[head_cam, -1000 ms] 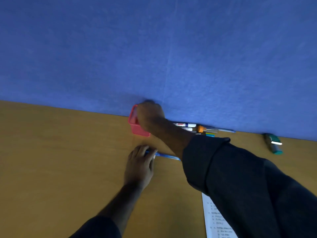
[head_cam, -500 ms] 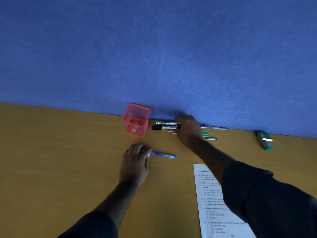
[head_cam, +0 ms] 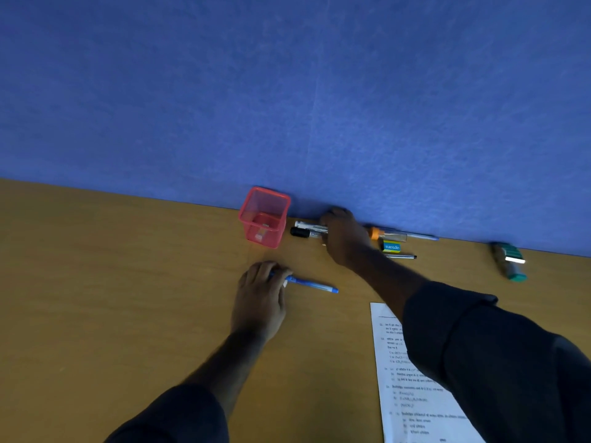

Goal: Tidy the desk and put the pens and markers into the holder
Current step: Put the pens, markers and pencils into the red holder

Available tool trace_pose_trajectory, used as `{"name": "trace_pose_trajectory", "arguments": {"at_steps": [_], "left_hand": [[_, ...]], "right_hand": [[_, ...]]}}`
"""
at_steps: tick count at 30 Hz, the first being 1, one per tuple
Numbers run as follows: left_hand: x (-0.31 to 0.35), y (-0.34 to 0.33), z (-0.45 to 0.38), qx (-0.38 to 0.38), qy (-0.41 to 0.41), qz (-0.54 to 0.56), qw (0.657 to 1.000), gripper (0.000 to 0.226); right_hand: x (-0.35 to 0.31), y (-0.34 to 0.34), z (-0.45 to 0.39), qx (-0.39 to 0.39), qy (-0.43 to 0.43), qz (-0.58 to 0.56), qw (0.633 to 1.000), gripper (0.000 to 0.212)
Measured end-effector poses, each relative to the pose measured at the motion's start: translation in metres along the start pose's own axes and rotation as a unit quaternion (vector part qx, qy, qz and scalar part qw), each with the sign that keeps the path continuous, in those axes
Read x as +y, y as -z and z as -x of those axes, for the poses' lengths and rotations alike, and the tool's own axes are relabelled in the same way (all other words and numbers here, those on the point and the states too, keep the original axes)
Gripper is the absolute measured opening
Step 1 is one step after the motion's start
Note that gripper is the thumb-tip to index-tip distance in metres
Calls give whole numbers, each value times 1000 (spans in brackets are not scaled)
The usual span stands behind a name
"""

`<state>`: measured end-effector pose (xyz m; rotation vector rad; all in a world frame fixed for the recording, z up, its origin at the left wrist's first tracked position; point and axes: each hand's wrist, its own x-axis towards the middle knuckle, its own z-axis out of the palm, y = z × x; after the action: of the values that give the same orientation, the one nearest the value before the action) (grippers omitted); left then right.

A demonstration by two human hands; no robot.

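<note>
A red mesh holder (head_cam: 264,217) stands upright at the back of the wooden desk (head_cam: 112,298), against the blue partition. Just right of it lie two markers (head_cam: 305,229), one white, one with a black cap. My right hand (head_cam: 344,238) is curled down over their right ends; its fingertips are hidden, so a firm grip cannot be confirmed. My left hand (head_cam: 260,295) lies flat in front of the holder, fingers resting on the left end of a blue pen (head_cam: 311,285). Further right lie an orange-tipped marker (head_cam: 388,234) and a thin dark pen (head_cam: 401,256).
A small yellow and blue eraser box (head_cam: 391,246) lies among the pens. A green stapler-like item (head_cam: 508,260) sits at the far right by the partition. A printed paper sheet (head_cam: 415,378) lies at the front right, partly under my right sleeve.
My right hand left the holder and moved right onto the two markers beside it. The holder now stands uncovered. My left hand has stayed on the blue pen.
</note>
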<state>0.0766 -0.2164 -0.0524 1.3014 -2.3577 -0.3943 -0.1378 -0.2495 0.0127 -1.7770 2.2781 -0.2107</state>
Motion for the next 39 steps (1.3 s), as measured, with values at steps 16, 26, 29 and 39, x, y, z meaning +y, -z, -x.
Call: {"name": "trace_pose_trajectory", "arguments": {"at_steps": [16,26,29,39], "left_hand": [[1,2,1,17,-9,5,1000,31],[-2,-1,3,27,-21,10,999,39],[-2,0,3,24,-23,7,999,44],[0,1,1,15,-1,7,1000,26]], "right_hand": [[-28,61,25,142,32,-269,952,13],[-69,109,0,11,116,-173,978,36],[-77,108,-13,41,112,-171,978,24],[-106,81,-27,45,37,-172,983,37]]}}
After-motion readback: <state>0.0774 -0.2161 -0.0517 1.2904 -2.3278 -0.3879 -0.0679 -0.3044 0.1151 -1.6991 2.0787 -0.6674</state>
